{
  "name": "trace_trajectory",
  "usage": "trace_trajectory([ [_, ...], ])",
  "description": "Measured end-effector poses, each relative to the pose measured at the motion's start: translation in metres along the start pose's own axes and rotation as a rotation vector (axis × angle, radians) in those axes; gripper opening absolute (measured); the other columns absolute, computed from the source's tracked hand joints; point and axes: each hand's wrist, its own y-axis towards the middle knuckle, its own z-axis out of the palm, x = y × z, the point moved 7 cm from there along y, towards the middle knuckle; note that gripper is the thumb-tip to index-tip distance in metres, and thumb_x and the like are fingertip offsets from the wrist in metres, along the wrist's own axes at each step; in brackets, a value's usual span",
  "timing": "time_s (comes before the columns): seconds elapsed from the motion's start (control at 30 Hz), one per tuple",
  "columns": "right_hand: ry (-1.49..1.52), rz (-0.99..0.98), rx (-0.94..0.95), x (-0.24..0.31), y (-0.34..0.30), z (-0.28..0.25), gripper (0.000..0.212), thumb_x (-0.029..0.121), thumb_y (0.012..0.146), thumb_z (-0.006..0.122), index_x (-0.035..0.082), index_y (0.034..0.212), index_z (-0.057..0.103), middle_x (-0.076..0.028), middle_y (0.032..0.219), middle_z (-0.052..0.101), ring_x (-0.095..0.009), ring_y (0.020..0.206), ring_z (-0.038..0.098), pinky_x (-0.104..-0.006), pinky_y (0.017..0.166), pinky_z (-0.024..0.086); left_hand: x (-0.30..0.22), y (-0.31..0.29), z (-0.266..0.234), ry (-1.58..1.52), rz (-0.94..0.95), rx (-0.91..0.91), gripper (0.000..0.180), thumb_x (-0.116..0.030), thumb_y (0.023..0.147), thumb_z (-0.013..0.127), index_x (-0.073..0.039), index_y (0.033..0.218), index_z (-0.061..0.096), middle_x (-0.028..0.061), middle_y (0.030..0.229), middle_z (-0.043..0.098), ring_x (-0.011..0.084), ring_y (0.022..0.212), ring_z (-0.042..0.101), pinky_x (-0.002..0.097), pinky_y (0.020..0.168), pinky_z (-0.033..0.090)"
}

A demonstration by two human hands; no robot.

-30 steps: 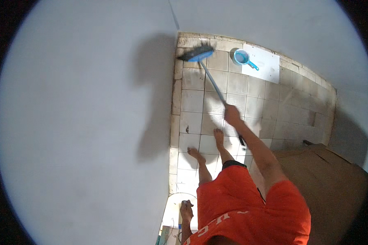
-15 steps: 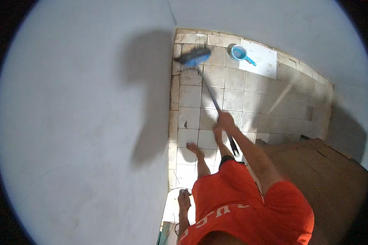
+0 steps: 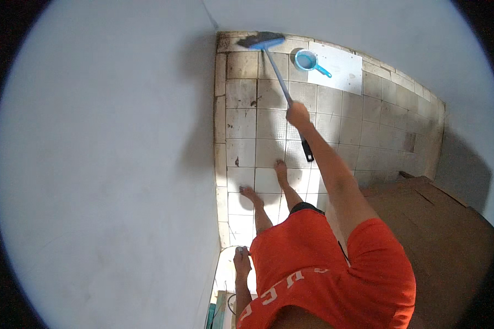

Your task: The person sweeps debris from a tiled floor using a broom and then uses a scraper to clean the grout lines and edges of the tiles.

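A blue dipper (image 3: pixel 307 60) lies on the tiled floor (image 3: pixel 368 126), perhaps wet.

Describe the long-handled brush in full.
The long-handled brush has a blue head with dark bristles, a slim pale blue shaft and a black grip at its near end. It looks like plastic. The head lies on the tiled floor at the far wall's foot, near the corner, and the shaft slants back toward the person. The right hand is closed around the shaft partway along, leaving the black grip free below it. A blue dipper lies just to the head's right, apart from it.
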Motion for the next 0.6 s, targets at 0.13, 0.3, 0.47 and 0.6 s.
trace_trajectory([
  [0.13, 0.16, -0.069, 0.063, -0.038, -0.13, -0.02, 0.037, 0.007, 0.073, 0.054, 0.003, 0.109, 0.057, -0.022, 0.072, 0.059, -0.037, 0.068, 0.059, -0.0434, 0.064, 0.047, -0.009, -0.006, 0.009, 0.093, -0.072, 0.012, 0.023, -0.021, 0.09, 0.042, -0.002, 0.078, 0.045, 0.01, 0.065, 0.052, 0.017, 0.048, 0.048, 0.0319, 0.047, 0.04],
  [0.3, 0.229, -0.26, -0.074, -0.054, -0.152, -0.087, 0.033, 0.012, 0.078, 0.055, 0.005, 0.11, 0.057, -0.024, 0.074, 0.059, -0.038, 0.066, 0.059, -0.0432, 0.064, 0.047, -0.04, -0.001, 0.027, 0.223, 0.006, 0.039, 0.024, -0.021, 0.091, 0.041, -0.001, 0.078, 0.045, 0.0116, 0.066, 0.051, 0.0202, 0.059, 0.048, 0.0352, 0.058, 0.041],
  [0.47, 0.087, 0.013, -0.152, -0.045, 0.014, -0.044, 0.017, 0.013, 0.075, 0.052, -0.002, 0.078, 0.058, -0.022, 0.071, 0.058, -0.038, 0.07, 0.059, -0.0457, 0.064, 0.047, -0.039, -0.001, 0.037, 0.246, -0.018, 0.079, 0.027, -0.023, 0.091, 0.04, 0.0, 0.079, 0.044, 0.0147, 0.067, 0.052, 0.0242, 0.062, 0.051, 0.036, 0.06, 0.042],
  [0.6, 0.05, -0.072, -0.103, -0.058, 0.0, -0.002, 0.02, 0.015, 0.074, 0.051, -0.004, 0.071, 0.056, -0.022, 0.066, 0.058, -0.039, 0.065, 0.059, -0.0454, 0.062, 0.048, -0.028, -0.004, 0.029, 0.252, 0.045, 0.011, 0.029, -0.027, 0.09, 0.041, -0.001, 0.077, 0.045, 0.0138, 0.067, 0.053, 0.0241, 0.063, 0.054, 0.0352, 0.059, 0.042],
])
